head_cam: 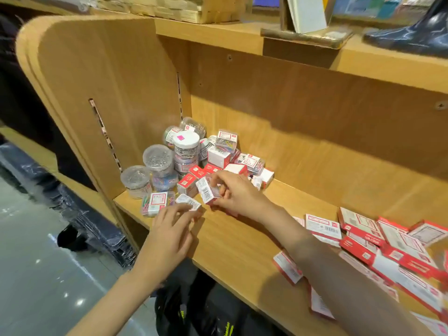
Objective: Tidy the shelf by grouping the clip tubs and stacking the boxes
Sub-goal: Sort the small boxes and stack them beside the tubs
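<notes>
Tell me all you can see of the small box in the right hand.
The small box is red and white cardboard, with a barcode label on the white face turned toward the camera. It is tilted, one corner down near the wooden shelf. The right hand pinches its right side with curled fingers. It sits in front of the pile of similar boxes, apart from the left hand, which holds another pack.

Head view, single camera: worn on the person's head, wide-angle, looking forward and down from above the shelf [232, 243], angled toward its left end panel [101, 76]. Close range; both forearms enter from the bottom edge. Floor [36, 263] visible lower left; upper shelf [363, 59] at top. No second view.
</notes>
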A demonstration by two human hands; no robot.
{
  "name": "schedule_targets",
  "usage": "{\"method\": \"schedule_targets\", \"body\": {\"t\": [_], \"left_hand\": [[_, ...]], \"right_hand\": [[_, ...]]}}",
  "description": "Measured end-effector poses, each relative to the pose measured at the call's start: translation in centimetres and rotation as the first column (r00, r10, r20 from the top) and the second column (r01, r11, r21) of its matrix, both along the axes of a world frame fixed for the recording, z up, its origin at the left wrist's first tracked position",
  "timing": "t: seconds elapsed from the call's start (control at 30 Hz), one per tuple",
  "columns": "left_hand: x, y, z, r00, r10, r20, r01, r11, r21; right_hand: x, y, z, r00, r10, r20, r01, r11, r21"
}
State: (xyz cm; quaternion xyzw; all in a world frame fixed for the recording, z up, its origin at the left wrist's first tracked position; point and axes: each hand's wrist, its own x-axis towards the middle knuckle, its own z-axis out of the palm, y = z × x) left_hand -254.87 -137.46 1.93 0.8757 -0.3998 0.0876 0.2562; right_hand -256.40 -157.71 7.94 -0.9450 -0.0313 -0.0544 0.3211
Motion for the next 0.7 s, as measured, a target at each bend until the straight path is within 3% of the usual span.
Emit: {"method": "schedule_targets", "body": {"t": [0.07, 0.17, 0.3, 0.43, 0.6, 0.7], "left_hand": [[0.3, 0.6, -0.3, 1.0, -0.029, -0.006, 0.029, 0.999, -0.016], [0.7, 1.0, -0.7, 0.998, -0.064, -0.02, 0.064, 0.997, -0.033], [0.7, 1.5, -1.1, 0.997, -0.075, 0.023, 0.076, 0.996, -0.046], [0.1, 0.4, -0.5, 0.989, -0.124, 0.081, 0.131, 0.988, -0.081], [-0.6, -3.5, 0.2, 0.962, -0.268, 0.056, 0.272, 0.959, -0.075], [-1.4, -6.4, 0.3, 0.927, -0.375, 0.026, 0.375, 0.925, -0.066]], "right_hand": [[0.8, 0.9, -0.9, 0.997, 0.044, 0.056, -0.034, 0.983, -0.18], [1.0, 1.4, -1.8, 0.995, 0.065, 0.069, -0.044, 0.962, -0.27], [-1.4, 0.0, -0.6, 0.996, -0.057, 0.069, 0.066, 0.988, -0.141], [-5.5, -3.3, 1.1, 0.952, -0.288, 0.105, 0.291, 0.957, -0.017], [-12.6, -7.9, 1.9, 0.879, -0.456, -0.141, 0.446, 0.89, -0.094], [-17.4, -8.7, 1.8, 0.865, -0.468, -0.184, 0.442, 0.882, -0.166]]}}
